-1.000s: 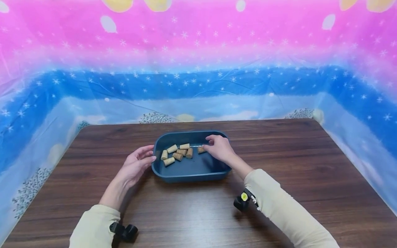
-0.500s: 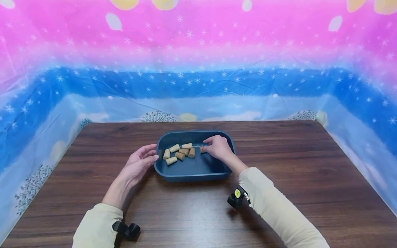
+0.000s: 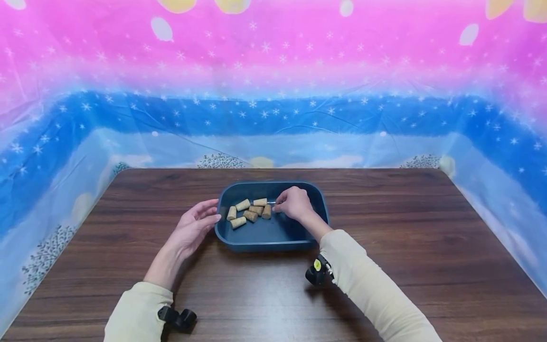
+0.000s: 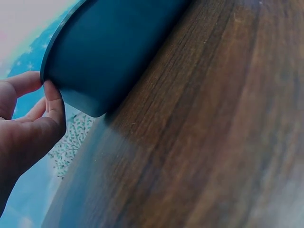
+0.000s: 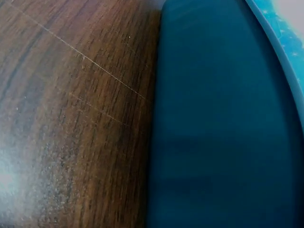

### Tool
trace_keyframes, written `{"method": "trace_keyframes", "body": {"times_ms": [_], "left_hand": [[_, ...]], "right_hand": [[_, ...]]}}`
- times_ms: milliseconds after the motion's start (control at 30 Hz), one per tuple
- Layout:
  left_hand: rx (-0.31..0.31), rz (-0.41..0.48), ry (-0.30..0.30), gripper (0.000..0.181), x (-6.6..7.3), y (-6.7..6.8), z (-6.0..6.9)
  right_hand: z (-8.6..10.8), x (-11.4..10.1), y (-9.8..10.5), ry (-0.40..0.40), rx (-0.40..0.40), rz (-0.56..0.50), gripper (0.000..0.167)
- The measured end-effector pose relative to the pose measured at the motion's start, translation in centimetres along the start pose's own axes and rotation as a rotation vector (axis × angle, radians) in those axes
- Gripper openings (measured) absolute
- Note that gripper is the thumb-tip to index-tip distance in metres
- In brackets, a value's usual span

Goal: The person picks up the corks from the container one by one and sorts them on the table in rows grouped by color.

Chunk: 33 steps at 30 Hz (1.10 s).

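Note:
A dark blue tray (image 3: 273,246) holds several light and brown corks (image 3: 250,216), loosely grouped in its left half. My left hand (image 3: 188,232) holds the tray's left end; in the left wrist view the thumb and a finger of that hand (image 4: 31,118) pinch the rim of the tray (image 4: 109,52). Over the right half of the tray, my right hand (image 3: 296,204) has its fingers curled and pinched low inside it, around a cork that they hide. The right wrist view shows the outer side of the tray (image 5: 218,114) and no hand.
The tray stands on a dark wood-grain table (image 3: 384,213), towards its far edge. Behind and beside the table hangs a pink and blue cloth (image 3: 273,114) with snowflakes. A small black camera (image 3: 316,273) is strapped at each wrist.
My right hand has moved left inside the tray, and the cork seen at its fingertips is now hidden. My left hand keeps its hold on the tray's end. The whole view has shifted slightly.

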<state>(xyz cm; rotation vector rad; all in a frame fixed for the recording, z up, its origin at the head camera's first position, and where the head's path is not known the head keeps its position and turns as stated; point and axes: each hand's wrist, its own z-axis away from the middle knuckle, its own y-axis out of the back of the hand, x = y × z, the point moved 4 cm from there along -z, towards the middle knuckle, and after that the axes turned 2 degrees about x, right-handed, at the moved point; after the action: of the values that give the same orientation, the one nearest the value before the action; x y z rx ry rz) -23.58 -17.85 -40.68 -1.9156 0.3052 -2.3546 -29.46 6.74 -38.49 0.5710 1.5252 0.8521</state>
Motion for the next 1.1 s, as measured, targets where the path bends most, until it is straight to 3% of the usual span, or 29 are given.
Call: {"method": "trace_keyframes", "body": {"times_ms": [267, 533, 733, 1100], "left_hand": [[-0.003, 0.007, 0.001, 0.054, -0.02, -0.10, -0.02], [0.003, 0.009, 0.008, 0.055, -0.12, 0.03, -0.12], [-0.005, 0.014, -0.003, 0.055, -0.10, 0.08, -0.02], [-0.007, 0.021, -0.005, 0.055, -0.18, 0.04, -0.03]], "right_hand": [[-0.27, 0.18, -0.27, 0.011, -0.038, -0.006, 0.015], [-0.31, 0.44, -0.34, -0.022, -0.087, -0.054, 0.031], [-0.33, 0.55, -0.19, -0.002, -0.136, -0.047, 0.031], [-0.42, 0.77, -0.14, -0.002, -0.147, -0.119, 0.029]]}}
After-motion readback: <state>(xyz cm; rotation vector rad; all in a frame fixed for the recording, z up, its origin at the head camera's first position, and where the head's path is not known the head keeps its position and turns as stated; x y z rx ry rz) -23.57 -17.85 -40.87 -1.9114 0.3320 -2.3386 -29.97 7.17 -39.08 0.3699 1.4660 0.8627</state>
